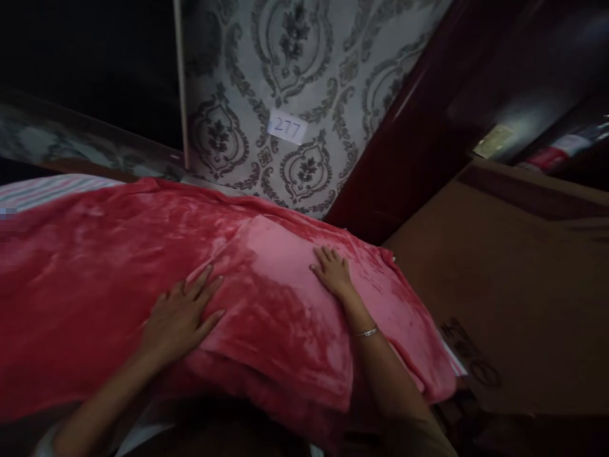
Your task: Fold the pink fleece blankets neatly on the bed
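Observation:
A red plush blanket (95,279) is spread over a surface in front of me. Part of it lies folded as a flap (285,317), with a paler pink patch along its upper side. My left hand (178,317) rests flat at the left edge of this flap, fingers spread. On the pale patch near the right edge of the flap lies my right hand (333,271), its fingers stretched out and a thin bracelet (367,332) on the wrist. Neither hand grips the cloth.
Striped cloth (57,188) shows from under the blanket at the far left. A large cardboard box (514,285) stands close on the right, below a dark red glossy door (428,120). Behind are patterned wallpaper (309,63) with a paper label (287,127) reading 277, and a dark screen-like panel (90,70).

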Demonstrator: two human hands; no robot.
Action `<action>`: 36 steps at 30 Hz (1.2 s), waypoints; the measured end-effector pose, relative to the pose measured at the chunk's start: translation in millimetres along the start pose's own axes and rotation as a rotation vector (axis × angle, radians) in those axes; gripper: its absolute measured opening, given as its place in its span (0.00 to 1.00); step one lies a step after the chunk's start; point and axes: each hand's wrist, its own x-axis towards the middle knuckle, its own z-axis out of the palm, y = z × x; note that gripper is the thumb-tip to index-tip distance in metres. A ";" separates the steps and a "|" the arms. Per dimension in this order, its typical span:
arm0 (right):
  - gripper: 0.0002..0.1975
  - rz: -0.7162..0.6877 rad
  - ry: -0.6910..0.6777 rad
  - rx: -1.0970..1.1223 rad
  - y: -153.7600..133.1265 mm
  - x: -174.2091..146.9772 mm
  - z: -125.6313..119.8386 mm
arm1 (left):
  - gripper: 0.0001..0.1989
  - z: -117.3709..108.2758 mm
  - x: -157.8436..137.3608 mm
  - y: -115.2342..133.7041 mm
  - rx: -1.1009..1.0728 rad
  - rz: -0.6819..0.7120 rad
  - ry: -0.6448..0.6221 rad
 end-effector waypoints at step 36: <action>0.23 -0.048 0.274 0.507 -16.9 -206.0 17.9 | 0.34 -6.8 23.8 -11.4 0.002 0.086 0.108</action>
